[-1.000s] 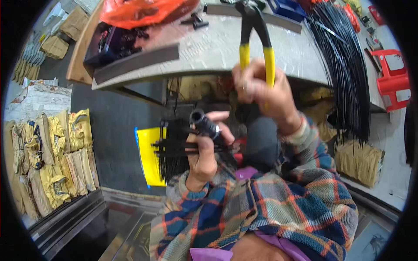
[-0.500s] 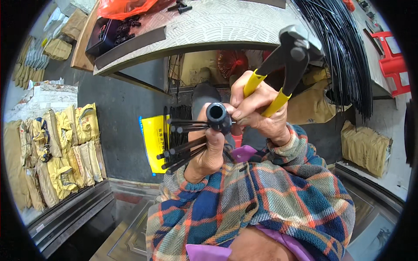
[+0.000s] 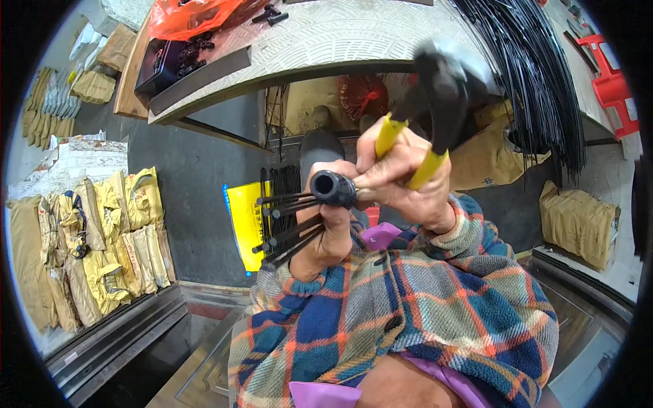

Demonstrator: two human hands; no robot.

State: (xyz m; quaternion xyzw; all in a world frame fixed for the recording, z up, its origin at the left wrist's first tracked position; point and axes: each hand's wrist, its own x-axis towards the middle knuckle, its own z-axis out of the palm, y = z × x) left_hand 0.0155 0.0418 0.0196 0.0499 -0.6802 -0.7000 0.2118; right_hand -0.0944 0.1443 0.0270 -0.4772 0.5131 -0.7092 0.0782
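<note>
My left hand (image 3: 325, 234) is closed round a black plastic hub (image 3: 345, 193), whose round hollow end faces up. Several thin black rods (image 3: 289, 231) fan out from it to the left. In my right hand (image 3: 408, 178) is a pair of end-cutting pliers with yellow handle grips (image 3: 430, 170); the blurred metal head (image 3: 449, 71) points away from me. My right thumb and fingertips also pinch at the right side of the hub, where whatever they hold is too small to make out.
Ahead stands a pale patterned table (image 3: 354, 34) with a dark box of black parts (image 3: 183, 58) and an orange bag (image 3: 197, 17). A bundle of long black rods (image 3: 530, 75) hangs over its right edge. Wrapped packages (image 3: 102, 238) lie at left; a red stool (image 3: 612, 88) stands at right.
The hub has tilted and shifted slightly left, its hollow end turning further that way. My right hand and the pliers have moved a little left, the pliers' head blurring.
</note>
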